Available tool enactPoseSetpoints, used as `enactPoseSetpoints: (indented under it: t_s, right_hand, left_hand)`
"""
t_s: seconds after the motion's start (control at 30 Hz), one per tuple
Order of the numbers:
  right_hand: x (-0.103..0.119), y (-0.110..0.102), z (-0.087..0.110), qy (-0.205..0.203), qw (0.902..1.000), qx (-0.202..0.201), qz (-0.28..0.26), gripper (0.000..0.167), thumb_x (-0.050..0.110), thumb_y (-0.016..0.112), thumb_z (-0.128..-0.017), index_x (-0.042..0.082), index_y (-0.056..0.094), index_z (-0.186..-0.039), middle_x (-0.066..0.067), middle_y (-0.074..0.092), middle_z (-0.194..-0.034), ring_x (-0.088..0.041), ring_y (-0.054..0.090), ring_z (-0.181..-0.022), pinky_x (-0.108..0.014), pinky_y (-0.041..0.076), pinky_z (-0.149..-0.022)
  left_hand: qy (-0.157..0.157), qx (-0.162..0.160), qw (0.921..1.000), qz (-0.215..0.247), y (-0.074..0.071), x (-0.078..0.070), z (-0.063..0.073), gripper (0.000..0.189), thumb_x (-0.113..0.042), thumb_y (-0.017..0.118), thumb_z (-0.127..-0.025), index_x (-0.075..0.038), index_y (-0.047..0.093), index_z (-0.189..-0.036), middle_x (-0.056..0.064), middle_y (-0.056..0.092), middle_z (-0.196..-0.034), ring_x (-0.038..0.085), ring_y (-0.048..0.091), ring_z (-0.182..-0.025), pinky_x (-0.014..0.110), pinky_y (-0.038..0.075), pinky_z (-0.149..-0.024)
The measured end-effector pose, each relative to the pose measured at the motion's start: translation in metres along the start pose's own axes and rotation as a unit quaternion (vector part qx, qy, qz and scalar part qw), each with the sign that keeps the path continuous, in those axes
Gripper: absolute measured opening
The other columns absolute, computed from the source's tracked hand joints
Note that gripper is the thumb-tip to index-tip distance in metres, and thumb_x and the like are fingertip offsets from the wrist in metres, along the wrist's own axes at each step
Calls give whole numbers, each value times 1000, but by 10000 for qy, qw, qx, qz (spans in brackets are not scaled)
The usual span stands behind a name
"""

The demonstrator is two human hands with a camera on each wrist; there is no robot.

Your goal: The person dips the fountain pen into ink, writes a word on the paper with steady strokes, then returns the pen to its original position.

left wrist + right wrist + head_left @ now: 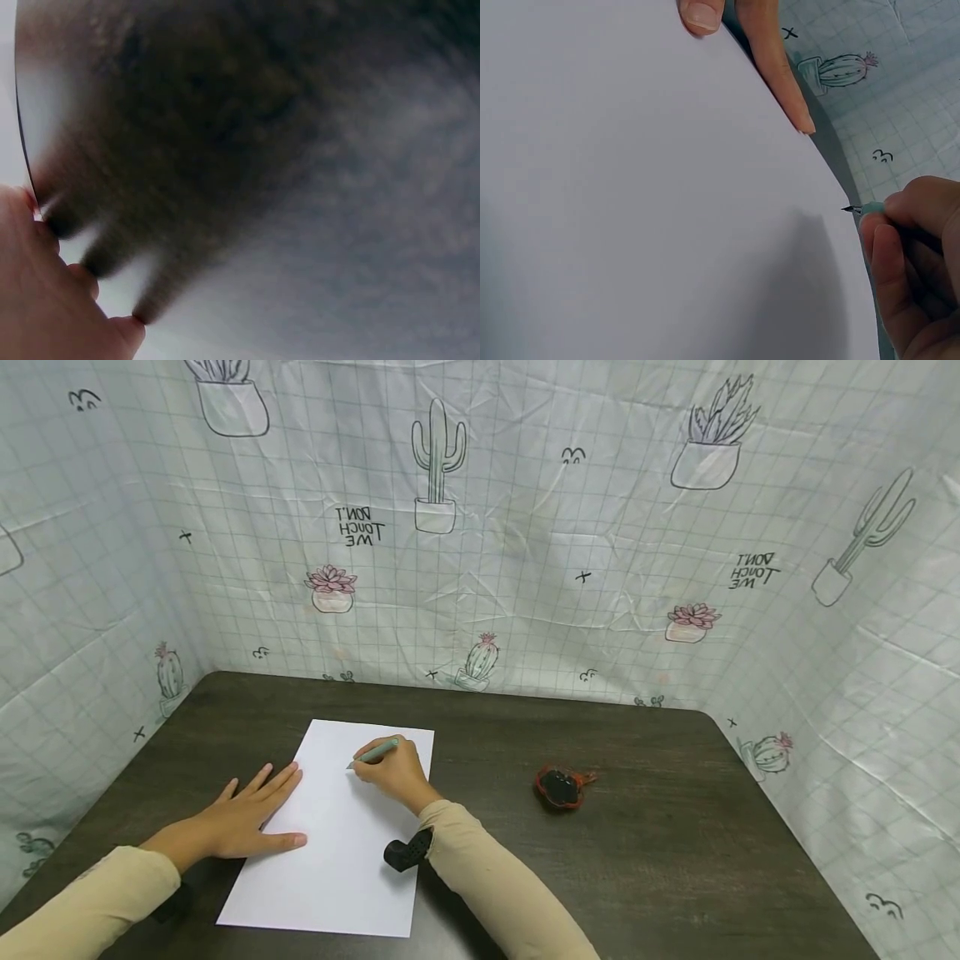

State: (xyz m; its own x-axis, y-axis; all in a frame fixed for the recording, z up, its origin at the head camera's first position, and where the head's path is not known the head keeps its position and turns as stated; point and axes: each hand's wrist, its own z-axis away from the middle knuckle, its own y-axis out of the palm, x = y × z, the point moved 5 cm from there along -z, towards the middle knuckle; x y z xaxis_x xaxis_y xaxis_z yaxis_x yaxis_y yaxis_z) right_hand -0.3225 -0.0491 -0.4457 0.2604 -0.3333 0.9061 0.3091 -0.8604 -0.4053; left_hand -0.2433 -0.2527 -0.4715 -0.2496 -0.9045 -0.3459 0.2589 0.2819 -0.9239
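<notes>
A blank white sheet of paper [337,877] lies on the dark table. My right hand [401,772] pinches a teal pen [378,749] over the upper part of the sheet. The pen's dark, pointed tip [850,209] is bare and aimed down at the paper. On the sheet's left edge rests my left hand [240,822], fingers spread, with its fingertips and thumb on the paper. The left wrist view catches part of that left hand [52,300] at the lower left, beside the shadowed underside of the wrist.
To the right of the sheet, a small black object with a red-orange rim [561,787] sits on the dark wood table [660,852]. A white cloth [517,552] printed with cacti and grid lines hangs around the back and sides. Black wrist cameras [407,851] are strapped at the sleeves.
</notes>
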Motion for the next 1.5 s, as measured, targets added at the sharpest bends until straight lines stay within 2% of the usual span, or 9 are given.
enactPoseSetpoints:
  t_s: [0.17, 0.37, 0.6, 0.9, 1.17, 1.5]
  right_hand:
    - [-1, 2, -1, 67, 9997, -37, 236, 5, 9, 71, -85, 8, 75, -82, 3, 69, -65, -3, 64, -56, -18, 49, -51]
    - [-4, 4, -2, 87, 9988, -84, 473, 5, 9, 71, -84, 8, 75, -82, 3, 69, -64, -3, 62, -54, -18, 48, -50]
    - [-3, 6, -2, 129, 9990, -32, 425, 9, 5, 67, -82, 8, 75, -81, 3, 68, -62, -4, 59, -52, -17, 46, -50]
    - [0, 6, -2, 100, 9984, 26, 552, 7, 6, 68, -82, 8, 75, -81, 2, 68, -62, -2, 60, -53, -16, 45, -50]
    - [1, 3, -2, 30, 9968, 12, 800, 8, 5, 67, -82, 9, 74, -80, 4, 68, -63, -2, 55, -52, -15, 43, -49]
    - [-2, -4, 0, -56, 9962, -13, 874, 10, 4, 67, -81, 9, 75, -79, 3, 69, -64, -2, 57, -52, -16, 45, -49]
  left_hand:
    - [25, -58, 10000, -19, 0, 0, 0, 103, -70, 58, -80, -7, 22, -152, 16, 15, -159, 51, 8, -142, 78, -2, -100]
    - [33, 27, 10000, 40, -1, -4, 2, 102, -69, 58, -80, -6, 21, -152, 17, 13, -159, 51, 6, -141, 78, -3, -100]
    - [-20, 54, 10000, 30, -2, -3, 3, 103, -69, 58, -80, -6, 21, -153, 16, 13, -160, 51, 6, -142, 77, -3, -100]
    - [-18, 0, 10000, 4, -1, -1, 3, 103, -70, 58, -79, -8, 22, -153, 15, 13, -160, 50, 7, -142, 77, -3, -101]
    - [-45, 35, 10000, -27, 0, 1, 1, 103, -71, 57, -79, -8, 21, -153, 15, 13, -160, 50, 6, -142, 77, -3, -100]
    - [-1, -1, 10000, 30, -1, 1, 1, 102, -68, 59, -80, -7, 21, -153, 15, 12, -160, 51, 6, -142, 78, -4, -99]
